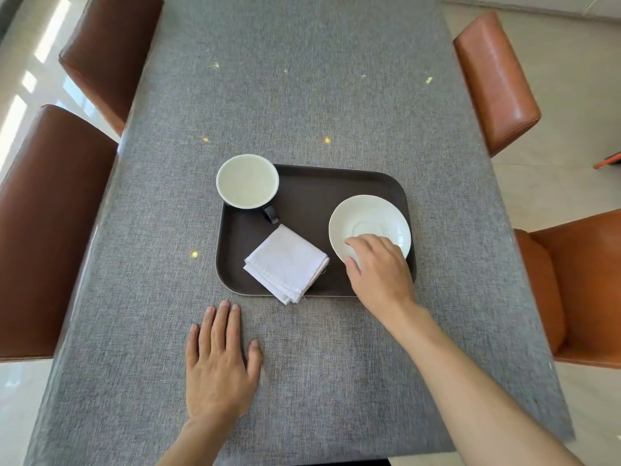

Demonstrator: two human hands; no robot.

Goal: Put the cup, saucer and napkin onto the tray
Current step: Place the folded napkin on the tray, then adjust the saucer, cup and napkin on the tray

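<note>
i look down on a grey cloth-covered table (302, 95) with brown leather chairs (50, 230) along both sides; a dark brown tray (309, 193) lies in the middle, just ahead of my hands; the cup (247, 181), white inside and dark outside, stands upright at the tray's far left corner, its handle pointing toward the near right, and from here it seems to overlap the tray's edge, though i cannot tell if its base sits fully inside; the folded white napkin (286, 263) lies on the near part of the tray, turned like a diamond, its nearest corner reaching over the near rim toward the table; the white saucer (369, 220) rests at the right end of the tray, its right edge over the rim; my right hand (378, 270) reaches in from the near right, fingers curled over the saucer's near edge and thumb at its left rim, so it grips the saucer loosely; my left hand (218, 361) lies flat and open, palm down on the cloth, just near of the tray's near left corner, holding nothing and apart from the tray.
</note>
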